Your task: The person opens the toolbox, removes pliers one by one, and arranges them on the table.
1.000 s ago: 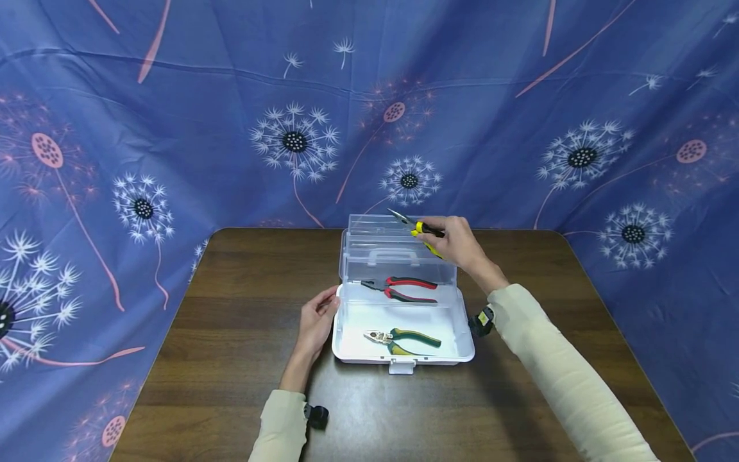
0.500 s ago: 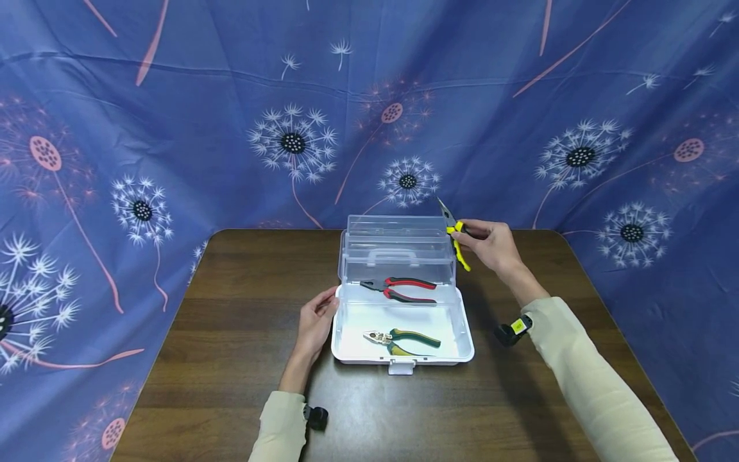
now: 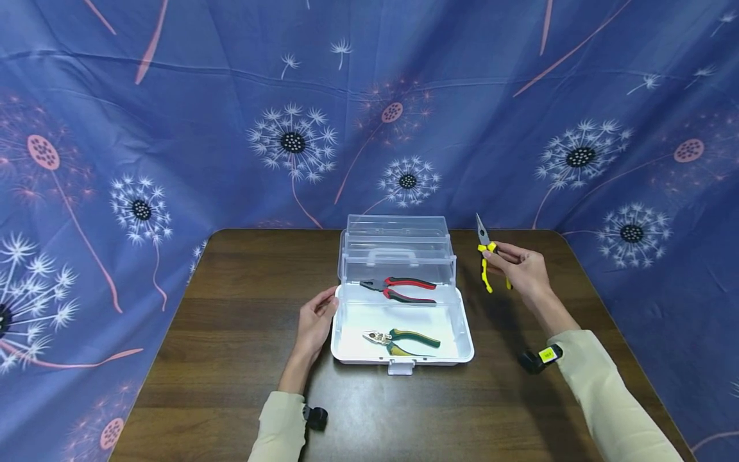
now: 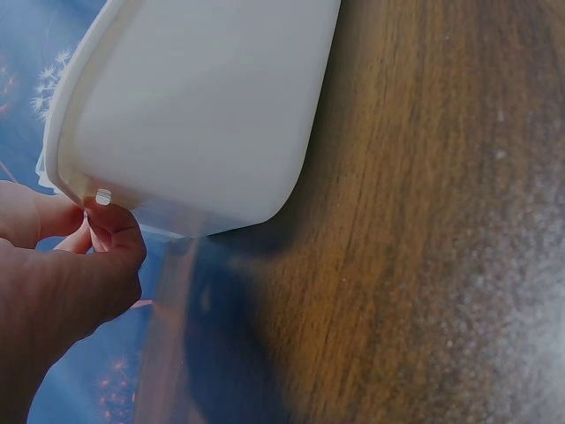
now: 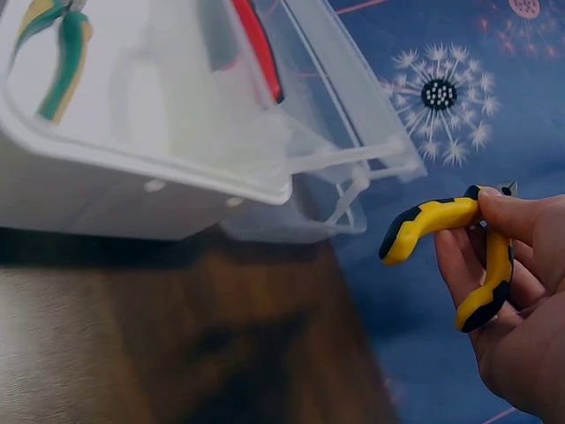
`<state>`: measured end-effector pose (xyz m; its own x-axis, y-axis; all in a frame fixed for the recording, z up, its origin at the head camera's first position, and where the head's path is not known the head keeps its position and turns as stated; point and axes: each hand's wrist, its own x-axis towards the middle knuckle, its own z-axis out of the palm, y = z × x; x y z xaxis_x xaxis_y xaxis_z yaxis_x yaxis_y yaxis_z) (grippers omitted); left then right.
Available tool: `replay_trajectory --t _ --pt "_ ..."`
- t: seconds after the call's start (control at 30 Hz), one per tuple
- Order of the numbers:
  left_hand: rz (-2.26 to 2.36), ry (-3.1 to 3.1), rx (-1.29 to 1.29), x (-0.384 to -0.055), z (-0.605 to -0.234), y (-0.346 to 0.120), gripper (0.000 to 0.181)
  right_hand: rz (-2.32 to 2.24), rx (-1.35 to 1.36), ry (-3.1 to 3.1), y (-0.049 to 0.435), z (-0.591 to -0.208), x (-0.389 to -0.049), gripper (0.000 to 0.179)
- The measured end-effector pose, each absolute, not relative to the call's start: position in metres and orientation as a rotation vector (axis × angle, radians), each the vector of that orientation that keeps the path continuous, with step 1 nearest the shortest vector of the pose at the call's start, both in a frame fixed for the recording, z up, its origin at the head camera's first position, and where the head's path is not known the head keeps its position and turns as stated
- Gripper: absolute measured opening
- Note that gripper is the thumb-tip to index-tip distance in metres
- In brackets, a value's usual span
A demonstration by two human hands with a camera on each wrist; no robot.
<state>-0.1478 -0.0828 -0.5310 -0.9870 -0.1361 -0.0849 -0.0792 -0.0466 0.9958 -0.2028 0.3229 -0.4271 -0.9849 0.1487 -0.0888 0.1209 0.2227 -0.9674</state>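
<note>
Yellow-and-black needle-nose pliers [image 3: 485,247] are pinched in my right hand [image 3: 525,269], to the right of the toolbox, jaws pointing up and away. In the right wrist view both pliers handles [image 5: 437,216] show, spread apart. My left hand [image 3: 316,324] grips the left rim of the white toolbox [image 3: 340,350], thumb and fingers pinching its edge in the left wrist view. Green-and-yellow pliers [image 3: 414,335] lie on the toolbox floor near the front. Red-and-black pliers [image 3: 410,282] lie further back, on a clear tray.
The toolbox's transparent lid [image 3: 398,224] stands raised at the back, its clear trays folded out. A latch [image 3: 401,367] hangs at the front. Everything rests on a brown wooden table [image 3: 231,308], with a blue dandelion-print cloth [image 3: 491,96] behind and at the sides.
My right hand has carried the needle-nose pliers from above the lid rightward and lower, past the toolbox's right side. The pliers have turned more upright. My left hand has stayed put.
</note>
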Motion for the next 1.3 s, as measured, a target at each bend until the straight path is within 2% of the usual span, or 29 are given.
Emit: replay_trajectory --t 0.7,1.0,1.3 --pt "-2.218 -2.150 0.269 -0.148 -0.530 -0.082 0.033 2.192 -0.446 -2.175 0.337 -0.508 -0.158 0.071" --pt "-2.220 -2.162 0.277 -0.148 -0.530 -0.081 0.033 2.068 -0.604 -2.312 0.337 -0.535 -0.147 0.068" --pt "-2.221 -2.177 0.293 -0.149 -0.530 -0.083 0.034 1.834 -0.643 -2.529 0.327 -0.537 -0.146 0.061"
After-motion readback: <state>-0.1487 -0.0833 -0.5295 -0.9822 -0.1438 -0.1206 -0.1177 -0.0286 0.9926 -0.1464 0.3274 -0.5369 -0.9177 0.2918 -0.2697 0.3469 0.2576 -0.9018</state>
